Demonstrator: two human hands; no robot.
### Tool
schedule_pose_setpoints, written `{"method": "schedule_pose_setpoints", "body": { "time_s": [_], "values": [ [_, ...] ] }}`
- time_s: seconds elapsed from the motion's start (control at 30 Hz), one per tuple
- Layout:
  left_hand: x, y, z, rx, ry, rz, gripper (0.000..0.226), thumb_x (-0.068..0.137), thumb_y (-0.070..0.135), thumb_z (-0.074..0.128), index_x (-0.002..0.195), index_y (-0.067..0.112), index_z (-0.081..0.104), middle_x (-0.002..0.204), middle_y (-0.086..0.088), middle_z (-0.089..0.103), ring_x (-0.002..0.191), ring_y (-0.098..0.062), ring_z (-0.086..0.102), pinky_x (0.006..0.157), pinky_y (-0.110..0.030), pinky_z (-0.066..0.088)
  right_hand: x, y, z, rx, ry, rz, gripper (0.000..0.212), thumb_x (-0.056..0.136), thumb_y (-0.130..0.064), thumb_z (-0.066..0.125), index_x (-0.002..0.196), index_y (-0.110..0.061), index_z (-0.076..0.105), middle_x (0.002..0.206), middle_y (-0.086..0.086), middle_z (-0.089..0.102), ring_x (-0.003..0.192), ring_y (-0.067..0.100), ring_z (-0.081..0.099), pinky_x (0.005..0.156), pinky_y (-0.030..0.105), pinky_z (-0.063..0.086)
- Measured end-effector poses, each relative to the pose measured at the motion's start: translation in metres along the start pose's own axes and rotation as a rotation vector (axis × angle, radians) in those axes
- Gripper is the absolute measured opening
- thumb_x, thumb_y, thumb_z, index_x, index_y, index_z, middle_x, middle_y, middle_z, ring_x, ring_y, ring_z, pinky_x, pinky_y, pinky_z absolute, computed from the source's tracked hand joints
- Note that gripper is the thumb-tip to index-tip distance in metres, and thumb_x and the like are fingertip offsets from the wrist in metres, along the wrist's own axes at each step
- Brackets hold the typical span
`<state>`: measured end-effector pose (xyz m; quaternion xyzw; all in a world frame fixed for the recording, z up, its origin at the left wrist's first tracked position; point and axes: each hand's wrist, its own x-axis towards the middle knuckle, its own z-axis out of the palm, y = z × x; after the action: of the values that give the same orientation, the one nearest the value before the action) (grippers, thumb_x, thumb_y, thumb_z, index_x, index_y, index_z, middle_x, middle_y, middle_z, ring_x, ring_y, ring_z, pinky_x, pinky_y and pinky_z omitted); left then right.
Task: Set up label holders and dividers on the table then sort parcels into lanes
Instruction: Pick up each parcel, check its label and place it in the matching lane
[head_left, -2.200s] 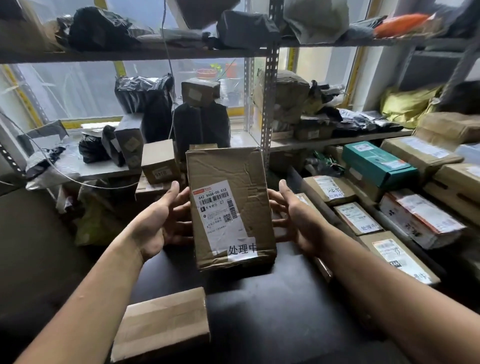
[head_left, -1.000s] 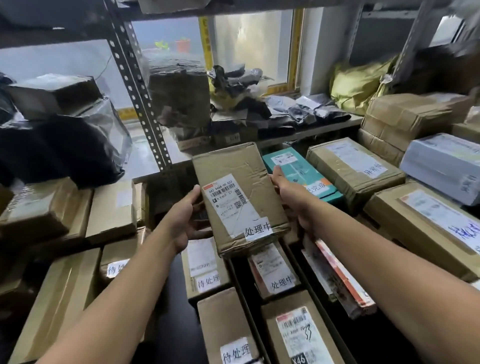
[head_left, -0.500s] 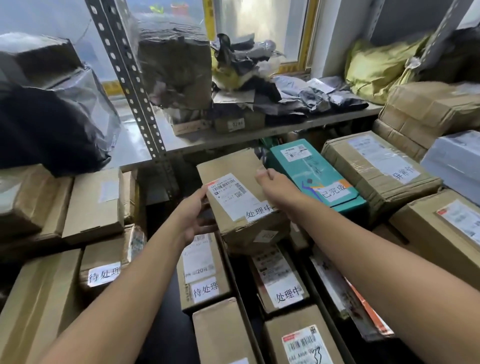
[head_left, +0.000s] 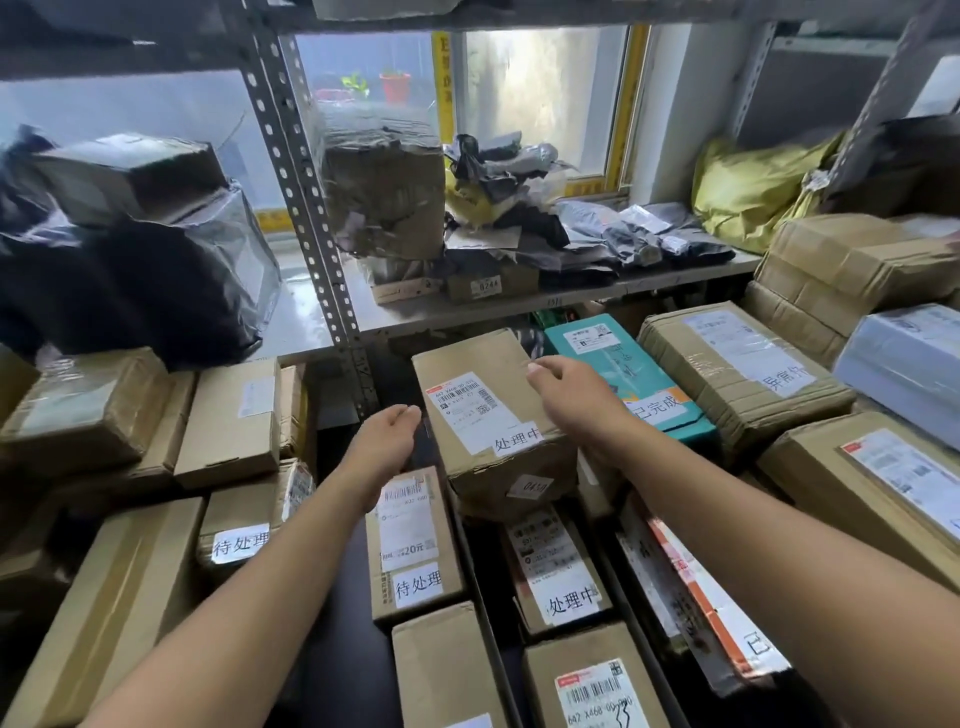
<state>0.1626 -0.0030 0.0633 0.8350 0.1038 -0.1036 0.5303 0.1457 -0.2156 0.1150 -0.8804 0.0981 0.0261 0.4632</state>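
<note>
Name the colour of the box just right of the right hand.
The box is teal; the head view shows it.

Parcel (head_left: 480, 371) on lower box (head_left: 519, 491) w/ shelf (head_left: 467, 310) behind.

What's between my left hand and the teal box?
Head view: the brown parcel lies between the left hand and the teal box, with the right hand at its right edge.

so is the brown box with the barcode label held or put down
Put down. The brown box rests on the parcels below. The left hand and right hand are near it with loose fingers, gripping nothing.
</note>
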Motion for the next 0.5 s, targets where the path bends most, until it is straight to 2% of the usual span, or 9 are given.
{"method": "schedule_pose_setpoints", "body": {
  "time_s": [0.07, 0.13, 0.2, 0.37, 0.5],
  "values": [
    [-0.01, -0.002, -0.01, 0.257, 0.097, 0.099, 0.044, 0.103, 0.041, 0.044, 0.143, 0.024, 0.047, 0.143, -0.003, 0.053, 0.125, -0.023, 0.052, 0.096, -0.038, 0.043, -0.011, -0.011, -0.003, -0.102, -0.005, -0.048, 0.043, 0.103, -0.04, 0.045, 0.142, -0.023, 0.051, 0.131, 0.0, 0.061, 0.1, 0.015, 0.057, 0.083, 0.034, 0.043],
    [-0.024, -0.001, -0.022, 0.466, 0.182, 0.17, 0.051, 0.101, 0.044, 0.044, 0.149, 0.027, 0.039, 0.146, -0.001, 0.049, 0.13, -0.026, 0.048, 0.102, -0.043, 0.042, -0.023, -0.024, -0.004, -0.166, -0.017, -0.089, 0.044, 0.101, -0.037, 0.046, 0.143, -0.024, 0.051, 0.131, 0.003, 0.061, 0.085, 0.012, 0.055, 0.075, 0.032, 0.04],
    [-0.039, 0.0, -0.035, 0.616, 0.242, 0.208, 0.052, 0.1, 0.045, 0.042, 0.149, 0.027, 0.037, 0.149, -0.001, 0.046, 0.133, -0.029, 0.044, 0.106, -0.051, 0.04, -0.035, -0.035, -0.002, -0.196, -0.026, -0.131, 0.043, 0.099, -0.035, 0.047, 0.141, -0.025, 0.053, 0.129, 0.004, 0.062, 0.08, 0.013, 0.055, 0.078, 0.032, 0.043],
    [-0.089, -0.002, -0.069, 0.806, 0.352, 0.199, 0.051, 0.1, 0.041, 0.04, 0.148, 0.026, 0.037, 0.151, -0.001, 0.042, 0.132, -0.033, 0.041, 0.107, -0.047, 0.037, -0.072, -0.055, 0.011, -0.29, -0.01, -0.272, 0.043, 0.097, -0.038, 0.052, 0.138, -0.027, 0.056, 0.14, 0.005, 0.058, 0.118, 0.025, 0.057, 0.096, 0.037, 0.048],
    [-0.132, -0.017, -0.102, 0.858, 0.421, 0.124, 0.05, 0.1, 0.041, 0.038, 0.148, 0.027, 0.036, 0.151, 0.0, 0.04, 0.131, -0.033, 0.042, 0.106, -0.045, 0.035, -0.102, -0.068, 0.029, -0.356, -0.047, -0.372, 0.042, 0.1, -0.035, 0.052, 0.14, -0.025, 0.055, 0.142, 0.003, 0.057, 0.126, 0.025, 0.054, 0.1, 0.039, 0.045]
  ]
}}
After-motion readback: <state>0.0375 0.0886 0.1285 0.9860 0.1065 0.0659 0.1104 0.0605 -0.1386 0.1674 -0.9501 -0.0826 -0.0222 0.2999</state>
